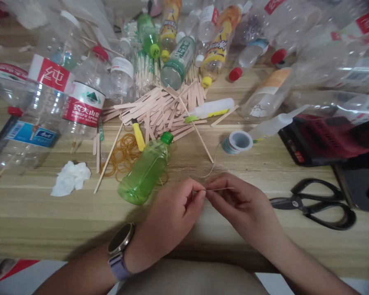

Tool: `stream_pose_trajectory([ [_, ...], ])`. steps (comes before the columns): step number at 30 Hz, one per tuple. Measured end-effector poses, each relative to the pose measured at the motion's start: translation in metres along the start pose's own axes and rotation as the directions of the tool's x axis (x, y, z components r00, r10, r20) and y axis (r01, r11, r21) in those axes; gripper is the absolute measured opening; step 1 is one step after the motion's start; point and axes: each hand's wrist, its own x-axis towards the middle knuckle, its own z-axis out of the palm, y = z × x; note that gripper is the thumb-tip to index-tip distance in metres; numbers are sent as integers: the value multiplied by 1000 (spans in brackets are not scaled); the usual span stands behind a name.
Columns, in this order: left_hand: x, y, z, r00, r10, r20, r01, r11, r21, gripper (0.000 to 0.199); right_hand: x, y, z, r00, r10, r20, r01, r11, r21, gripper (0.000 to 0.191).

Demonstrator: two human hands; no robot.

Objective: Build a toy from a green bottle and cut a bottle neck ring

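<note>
Above the table's front edge, my left hand [175,213] and my right hand [241,203] meet with fingertips pinched together. Between them they hold a thin thread [219,189], whose short straight piece crosses in front of my right fingers. From behind my hands the thread loops up to a spool [238,142] standing on the wood. Just beyond my left hand, a green plastic bottle [144,174] lies tilted on its side. Black-handled scissors [310,204] rest to the right of my right hand.
Wooden craft sticks [160,108] are heaped at the centre, beside rubber bands [123,153] and a yellow-handled tool [138,135]. A glue bottle [213,108], crumpled tissue [70,178] and a red-black case [326,139] lie around. Plastic bottles [84,102] crowd the back and left.
</note>
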Motion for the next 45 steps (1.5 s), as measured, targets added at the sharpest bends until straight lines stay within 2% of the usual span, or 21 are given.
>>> stream_pose_trajectory([
  [2, 2, -1, -1, 999, -37, 23, 39, 996, -76, 16, 0, -1, -1, 994, -108, -36, 106, 993, -50, 11],
  [5, 6, 0, -2, 982, -153, 107, 177, 947, -266, 17, -2, -3, -1, 959, -265, -97, 245, 952, -182, 12],
  [8, 10, 2, -3, 950, -243, 195, 304, 861, -408, 18, -6, -5, 1, 929, -351, -116, 311, 913, -265, 14],
  [10, 11, 4, -3, 938, -265, 223, 340, 823, -455, 19, -7, -5, 2, 920, -374, -119, 332, 903, -271, 16],
  [12, 10, 4, -3, 947, -246, 208, 316, 833, -454, 18, -7, -5, 2, 926, -361, -116, 324, 912, -252, 15],
  [18, 2, 1, -3, 992, -87, 91, 109, 954, -279, 16, -2, -4, 1, 967, -242, -85, 231, 966, -120, 11],
  [24, -1, -1, -3, 997, 53, 63, -44, 990, -138, 13, 2, -5, 0, 994, -105, -40, 107, 992, 61, 16],
  [28, 0, 0, -5, 993, 96, 62, -89, 991, -103, 15, 2, -5, -2, 999, -52, 9, 50, 989, 141, 19],
  [30, 1, 0, -5, 995, 72, 70, -61, 986, -153, 18, 1, -4, -2, 996, -87, -7, 87, 991, 97, 16],
  [32, 3, 0, -5, 996, 10, 89, 11, 971, -238, 20, -1, -2, -2, 981, -183, -61, 182, 983, -20, 12],
  [35, 7, -1, -5, 989, -80, 125, 117, 937, -328, 21, -6, -1, 0, 925, -358, -130, 323, 918, -229, 10],
  [38, 9, -2, -6, 982, -110, 151, 157, 926, -343, 20, -10, 0, 0, 860, -495, -126, 428, 833, -350, 12],
  [41, 7, -2, -7, 984, -79, 157, 124, 948, -294, 21, -10, 0, -3, 819, -572, -51, 509, 764, -396, 16],
  [43, 5, -2, -8, 992, -15, 121, 40, 977, -209, 21, -7, 0, -5, 824, -566, 0, 527, 767, -366, 16],
  [45, 2, -1, -8, 995, 73, 67, -67, 994, -84, 21, -5, -2, -7, 852, -524, 23, 505, 809, -301, 15],
])
